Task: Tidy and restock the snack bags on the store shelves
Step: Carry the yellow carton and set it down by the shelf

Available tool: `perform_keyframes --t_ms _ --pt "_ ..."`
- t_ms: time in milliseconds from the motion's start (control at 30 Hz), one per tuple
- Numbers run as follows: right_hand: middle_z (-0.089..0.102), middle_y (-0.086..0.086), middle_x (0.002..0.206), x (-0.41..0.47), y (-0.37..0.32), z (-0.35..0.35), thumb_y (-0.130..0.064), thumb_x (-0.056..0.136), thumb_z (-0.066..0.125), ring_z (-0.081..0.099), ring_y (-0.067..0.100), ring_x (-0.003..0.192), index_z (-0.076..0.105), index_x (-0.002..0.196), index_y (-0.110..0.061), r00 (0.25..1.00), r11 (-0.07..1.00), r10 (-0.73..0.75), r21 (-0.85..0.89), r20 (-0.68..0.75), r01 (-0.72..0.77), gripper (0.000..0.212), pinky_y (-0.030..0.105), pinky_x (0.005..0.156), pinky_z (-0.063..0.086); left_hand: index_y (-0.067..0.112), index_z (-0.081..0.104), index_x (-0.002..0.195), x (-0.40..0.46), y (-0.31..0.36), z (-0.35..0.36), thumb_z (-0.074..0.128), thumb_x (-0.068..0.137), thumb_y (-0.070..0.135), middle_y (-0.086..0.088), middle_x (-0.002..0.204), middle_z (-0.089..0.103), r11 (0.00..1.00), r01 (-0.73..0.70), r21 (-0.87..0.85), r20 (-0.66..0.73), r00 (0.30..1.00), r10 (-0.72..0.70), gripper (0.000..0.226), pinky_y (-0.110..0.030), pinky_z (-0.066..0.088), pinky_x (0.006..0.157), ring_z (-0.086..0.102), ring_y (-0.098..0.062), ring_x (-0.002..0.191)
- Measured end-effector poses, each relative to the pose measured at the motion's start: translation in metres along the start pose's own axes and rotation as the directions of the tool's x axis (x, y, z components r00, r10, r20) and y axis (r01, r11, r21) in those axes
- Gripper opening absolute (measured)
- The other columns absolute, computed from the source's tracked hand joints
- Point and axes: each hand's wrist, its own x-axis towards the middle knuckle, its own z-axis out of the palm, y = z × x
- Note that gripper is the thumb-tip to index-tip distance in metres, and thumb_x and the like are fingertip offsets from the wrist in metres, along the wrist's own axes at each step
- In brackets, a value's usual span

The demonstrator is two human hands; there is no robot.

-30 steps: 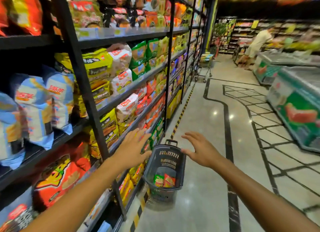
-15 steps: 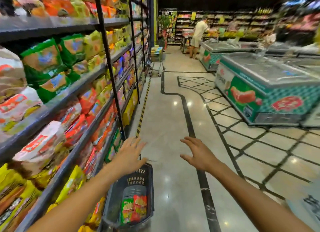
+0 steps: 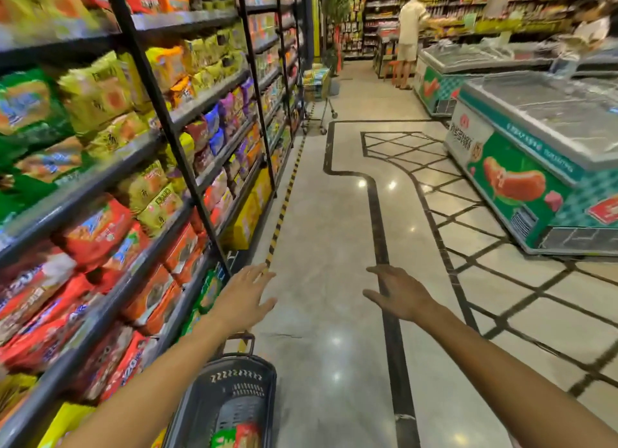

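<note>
Black shelves (image 3: 187, 110) packed with snack bags run along my left: red bags (image 3: 97, 230) low down, yellow ones (image 3: 100, 93) higher up. A dark grey basket (image 3: 234, 397) stands on the floor below my arms, with a green and a red bag (image 3: 237, 436) inside. My left hand (image 3: 244, 297) hovers open above the basket's handle, palm down, holding nothing. My right hand (image 3: 398, 297) is held out over the aisle floor, fingers apart and empty.
Green chest freezers (image 3: 535, 166) line the right side of the aisle. A shopping cart (image 3: 317, 89) stands far down by the shelves. A person (image 3: 409, 29) stands at the far shelves. A yellow-black tape line (image 3: 287, 193) runs along the shelf base.
The view has moved forward and swung right along the aisle. The basket has slid toward the bottom of the frame. Both hands stay open and empty.
</note>
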Motion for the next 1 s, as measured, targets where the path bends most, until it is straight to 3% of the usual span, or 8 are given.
perform_keyframes --t_ms 67,200,333,567,700,867,1000 --pt "0.041 0.001 0.162 0.039 0.016 -0.007 -0.056 0.101 0.054 0.042 0.024 0.146 0.038 0.157 -0.025 1.0 1.0 -0.005 0.009 0.028 0.005 0.065 0.038 0.116 0.038 0.024 0.031 0.159 0.034 -0.008 -0.001 0.041 0.104 0.057 -0.001 0.169 0.022 1.0 0.013 0.004 -0.003 1.0 -0.013 0.065 -0.038 0.009 0.127 0.013 -0.025 0.157" --pt "0.043 0.001 0.161 0.123 0.043 -0.018 -0.056 0.101 0.054 0.043 0.023 0.145 0.039 0.157 -0.024 0.997 0.999 -0.041 -0.008 0.058 0.041 0.066 0.033 0.114 0.036 0.024 0.035 0.158 0.111 -0.028 0.008 0.018 0.089 0.076 -0.002 0.166 0.029 0.999 0.038 -0.003 0.025 0.999 -0.038 0.088 -0.039 0.014 0.126 0.021 -0.026 0.155" --pt "0.043 0.001 0.161 0.217 0.063 -0.03 -0.055 0.101 0.055 0.042 0.024 0.146 0.04 0.156 -0.024 0.996 0.998 -0.054 -0.004 0.067 0.055 0.065 0.036 0.116 0.037 0.025 0.032 0.16 0.211 -0.048 0.016 0.041 0.104 0.058 -0.002 0.167 0.027 0.999 0.044 -0.001 0.055 0.998 -0.043 0.065 -0.039 0.015 0.127 0.021 -0.025 0.155" --pt "0.05 0.001 0.155 0.387 0.103 -0.076 -0.054 0.1 0.058 0.048 0.023 0.139 0.043 0.155 -0.024 0.995 0.999 -0.017 -0.038 0.103 0.021 0.064 0.032 0.113 0.036 0.024 0.029 0.161 0.391 -0.087 0.0 0.04 0.105 0.057 -0.004 0.168 0.026 0.998 0.053 -0.032 0.049 0.997 -0.052 0.066 -0.039 0.019 0.125 0.023 -0.025 0.154" --pt "0.049 0.004 0.156 0.475 0.112 -0.101 -0.05 0.101 0.059 0.044 0.025 0.143 0.043 0.155 -0.022 0.996 1.0 -0.03 0.002 0.087 0.03 0.064 0.036 0.117 0.037 0.023 0.034 0.159 0.474 -0.111 -0.013 0.036 0.1 0.063 -0.005 0.166 0.03 0.995 0.067 -0.076 0.025 0.998 -0.066 0.071 -0.041 0.023 0.125 0.027 -0.026 0.153" --pt "0.046 0.004 0.158 0.593 0.117 -0.109 -0.05 0.101 0.059 0.043 0.027 0.144 0.042 0.155 -0.021 0.989 0.995 -0.096 0.008 0.113 0.096 0.064 0.038 0.115 0.038 0.024 0.034 0.159 0.564 -0.146 -0.018 0.035 0.097 0.067 -0.004 0.166 0.03 0.988 0.134 -0.077 0.041 0.99 -0.131 0.075 -0.047 0.026 0.124 0.024 -0.028 0.154" --pt "0.044 0.003 0.159 0.701 0.119 -0.109 -0.05 0.101 0.058 0.041 0.026 0.144 0.041 0.155 -0.021 0.964 0.978 -0.201 -0.017 0.176 0.207 0.064 0.037 0.115 0.036 0.022 0.035 0.158 0.625 -0.169 -0.025 0.047 0.104 0.054 -0.007 0.166 0.03 0.976 0.208 -0.068 0.007 0.978 -0.208 0.064 -0.042 0.026 0.123 0.028 -0.029 0.153"
